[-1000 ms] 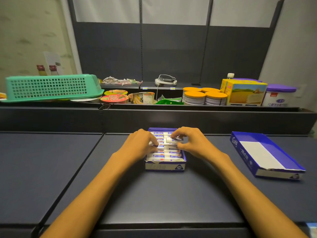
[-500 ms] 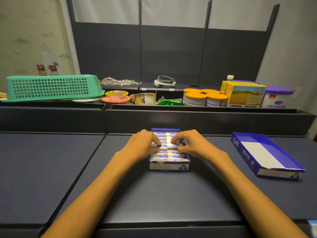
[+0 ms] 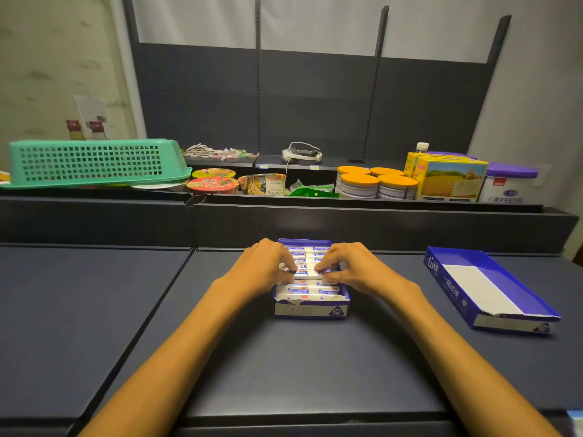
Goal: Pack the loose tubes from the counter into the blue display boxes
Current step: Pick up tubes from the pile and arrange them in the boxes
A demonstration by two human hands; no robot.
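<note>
A blue display box (image 3: 310, 310) sits in the middle of the dark counter, filled with several white-and-blue tubes (image 3: 307, 291) lying crosswise in a row. My left hand (image 3: 265, 266) and my right hand (image 3: 353, 268) rest over the box from either side, and their fingertips pinch the two ends of one white tube (image 3: 310, 272) in the middle of the row. A second blue display box (image 3: 489, 288) lies to the right, with only its white bottom showing inside. No loose tubes show on the counter.
A raised dark ledge (image 3: 347, 222) runs behind the box. Beyond it stand a green basket (image 3: 94, 162), noodle cups (image 3: 213, 184), orange-lidded tins (image 3: 375, 184), a yellow carton (image 3: 448, 178) and a purple-lidded tub (image 3: 508, 184). A seam splits the counter at left.
Both hands have stayed over the filled box, with their fingers shifting slightly on the middle tube. The view has drifted a little.
</note>
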